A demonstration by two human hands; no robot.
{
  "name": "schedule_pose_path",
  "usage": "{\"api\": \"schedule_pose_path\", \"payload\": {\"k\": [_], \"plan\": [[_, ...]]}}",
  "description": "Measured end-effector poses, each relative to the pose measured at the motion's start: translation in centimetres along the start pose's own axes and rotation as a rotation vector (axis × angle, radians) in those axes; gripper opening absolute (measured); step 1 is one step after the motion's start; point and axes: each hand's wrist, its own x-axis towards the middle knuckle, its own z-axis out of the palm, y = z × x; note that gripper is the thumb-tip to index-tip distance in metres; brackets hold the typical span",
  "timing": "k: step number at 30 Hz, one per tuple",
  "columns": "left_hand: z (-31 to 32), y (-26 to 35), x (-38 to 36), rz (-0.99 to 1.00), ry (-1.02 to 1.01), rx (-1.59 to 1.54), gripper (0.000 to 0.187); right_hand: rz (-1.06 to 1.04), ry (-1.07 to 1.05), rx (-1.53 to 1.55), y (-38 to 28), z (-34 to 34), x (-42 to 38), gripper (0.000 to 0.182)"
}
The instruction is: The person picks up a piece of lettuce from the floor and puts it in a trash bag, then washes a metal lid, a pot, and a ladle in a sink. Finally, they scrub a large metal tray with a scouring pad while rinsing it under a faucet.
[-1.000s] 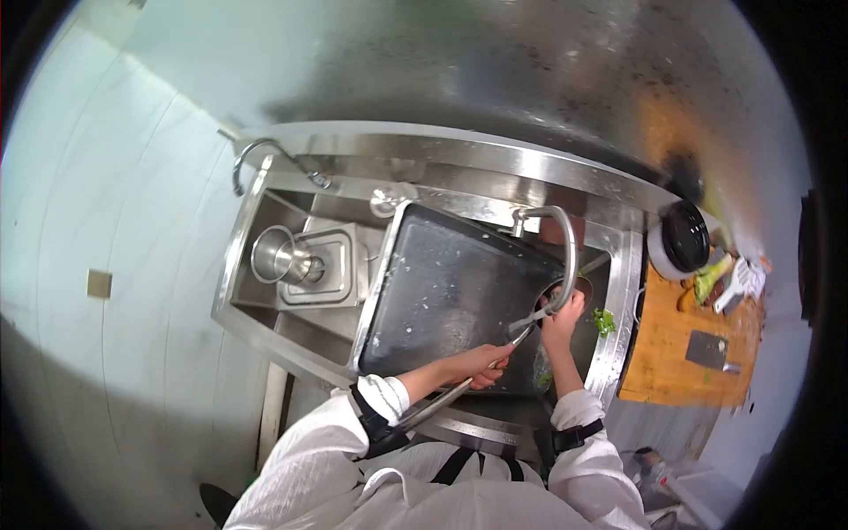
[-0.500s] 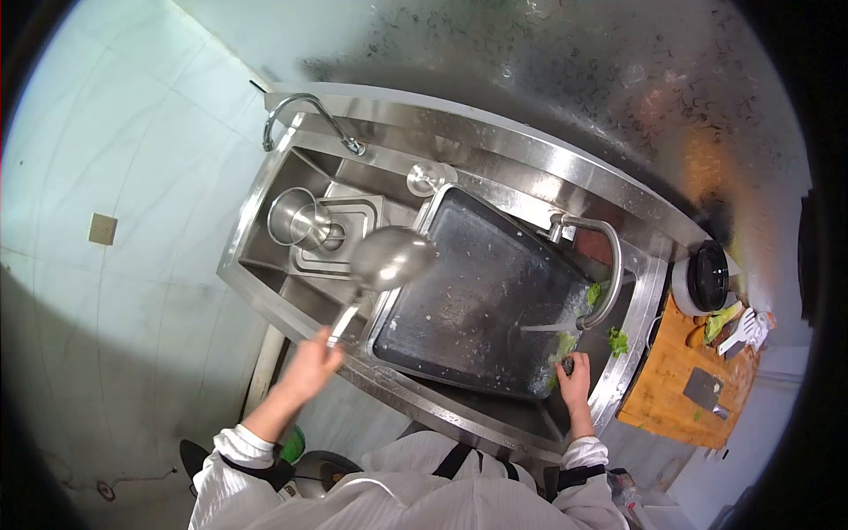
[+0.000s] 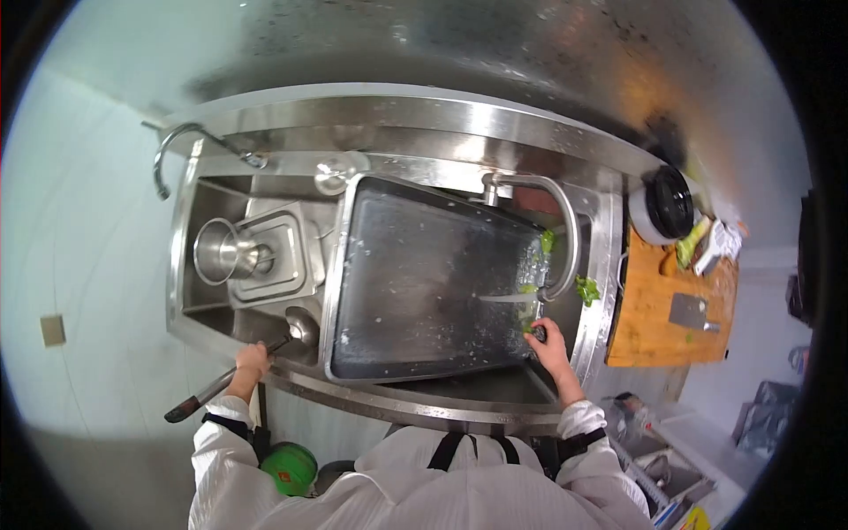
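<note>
My left hand (image 3: 253, 360) is closed round the handle of a metal ladle (image 3: 302, 325). The ladle's bowl is low in the left sink basin (image 3: 208, 311), and its dark grip end sticks out past my wrist. At the right end of a large dark baking tray (image 3: 424, 283), my right hand (image 3: 552, 346) has its fingers curled over a small dark thing too hidden to name. The tray lies tilted in the right basin. Water from a curved faucet (image 3: 572, 238) runs into it, beside green leafy scraps (image 3: 548, 241).
In the left basin stand a metal pot (image 3: 216, 252) and a rectangular metal lid (image 3: 287, 256). Another faucet (image 3: 199, 132) is at the back left. To the right, a wooden board (image 3: 645, 327) bears a cleaver (image 3: 687, 311), near a black-lidded container (image 3: 669, 203).
The ladle has gone from above the tray's left edge down into the left basin, its handle now pointing outward. My right hand stays at the tray's right end. The view has turned.
</note>
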Motion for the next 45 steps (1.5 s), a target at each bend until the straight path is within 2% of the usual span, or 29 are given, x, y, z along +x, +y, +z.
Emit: {"api": "schedule_pose_path", "payload": {"k": [2, 6, 8, 10, 13, 16, 18, 21, 22, 23, 24, 25, 27, 28, 29, 30, 31, 32, 33, 36, 38, 43, 45], "plan": [[-0.6, 0.6, 2.2, -0.054, -0.122, 0.014, 0.028, 0.047, -0.001, 0.025, 0.3, 1.1, 0.3, 0.027], [1.7, -1.8, 6.9, 0.054, -0.235, 0.015, 0.029, 0.170, -0.097, 0.106, 1.8, 2.5, -0.4, 0.028], [0.8, -0.1, 7.5, 0.074, -0.235, 0.067, 0.031, 0.210, -0.058, 0.048, 2.8, 3.2, -0.8, 0.028], [1.3, 0.8, 7.8, 0.069, -0.237, 0.103, 0.034, 0.259, -0.007, 0.249, 3.6, 4.0, -0.7, 0.028], [2.4, 2.2, 8.9, -0.003, -0.218, 0.184, 0.035, 0.309, 0.085, 0.347, 2.2, 3.1, -0.5, 0.025], [2.1, 2.2, 7.9, 0.075, -0.141, 0.284, 0.039, 0.362, 0.025, 0.385, 2.2, 2.7, 0.2, 0.021], [-2.5, 4.4, 5.2, 0.060, -0.101, 0.283, 0.043, 0.290, 0.060, 0.444, 3.4, 3.6, 0.3, 0.020], [-9.5, 5.7, 2.9, -0.073, 0.042, 0.101, 0.039, 0.316, 0.054, 0.502, 3.1, 3.3, -0.1, 0.018], [-13.4, 7.3, 0.1, -0.106, 0.260, 0.088, 0.037, 0.300, 0.068, 0.504, 4.0, 3.9, -0.2, 0.018], [-17.4, 8.5, -1.4, -0.111, 0.323, 0.074, 0.032, 0.283, 0.081, 0.505, 4.8, 4.3, -0.4, 0.019], [-20.6, 9.7, -2.7, -0.055, 0.497, 0.036, 0.026, 0.284, 0.085, 0.509, 5.1, 4.6, -0.6, 0.019], [-24.1, 12.7, -4.5, 0.016, 0.712, -0.081, 0.022, 0.389, 0.116, 0.438, 5.2, 4.9, -0.9, 0.022], [-29.3, 19.6, -5.4, 0.360, 0.994, -0.342, 0.021, 0.580, 0.176, 0.406, 6.9, 6.5, -1.2, 0.031], [-30.7, 23.5, -5.3, 0.551, 0.992, -0.444, 0.022, 0.579, 0.179, 0.413, 6.9, 6.8, -1.4, 0.031], [-31.2, 27.2, -4.5, 0.668, 0.911, -0.488, 0.023, 0.678, 0.216, 0.487, 6.7, 7.1, -1.5, 0.028], [-31.1, 30.5, -2.8, 0.736, 0.881, -0.438, 0.025, 0.778, 0.254, 0.562, 6.5, 7.4, -1.5, 0.025], [-30.2, 33.1, -0.2, 0.808, 0.971, -0.286, 0.027, 0.780, 0.263, 0.569, 6.7, 7.7, -1.9, 0.025], [-29.2, 35.4, 1.9, 0.801, 0.863, -0.206, 0.035, 0.742, 0.228, 0.515, 7.3, 8.2, -2.4, 0.030], [-28.6, 37.3, 3.3, 0.757, 0.719, -0.153, 0.027, 0.703, 0.196, 0.460, 7.7, 8.3, -2.5, 0.035], [-26.5, 39.6, 6.1, 0.743, 0.620, -0.097, 0.024, 0.673, 0.198, 0.458, 8.1, 8.5, -3.8, 0.034], [-27.0, 40.1, 5.4, 0.678, 0.612, -0.115, 0.024, 0.686, 0.204, 0.467, 8.4, 8.3, -4.5, 0.033], [-27.0, 40.6, 4.4, 0.795, 0.701, -0.193, 0.025, 0.685, 0.164, 0.580, 8.5, 8.0, -5.1, 0.029], [-26.1, 41.9, 4.3, 0.774, 0.694, -0.252, 0.026, 0.666, 0.213, 0.575, 8.0, 8.2, -5.0, 0.028]]}}
